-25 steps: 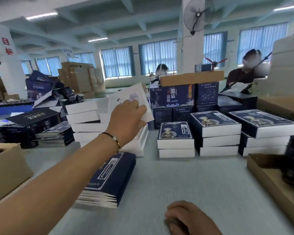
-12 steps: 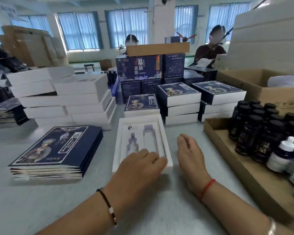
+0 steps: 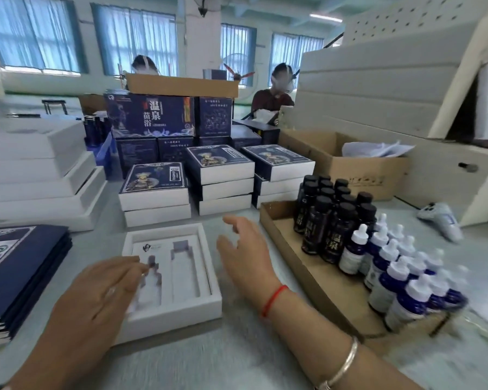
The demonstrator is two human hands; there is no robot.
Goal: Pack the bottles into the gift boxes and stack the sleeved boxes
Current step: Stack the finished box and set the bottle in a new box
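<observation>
an open white gift box (image 3: pixel 181 311) lies on the worktop (image 3: pixel 237 361), long axis running away from the person; its two bottle-shaped recesses, necks to the far end, are empty. the left hand (image 3: pixel 96 299) rests flat on its near left corner, grip spread. the right hand (image 3: pixel 245 249) hovers beside it, fingers apart, holding nothing. a cardboard tray (image 3: pixel 321 285) holds upright dark bottles (image 3: pixel 327 215) and white-capped bottles (image 3: pixel 392 277)

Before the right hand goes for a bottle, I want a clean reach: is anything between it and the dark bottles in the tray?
Nothing visible. The right hand hovers open over bare table between the open box and the tray. Only the tray's low near wall lies before the dark bottles, so the hand should pass over it.
</observation>
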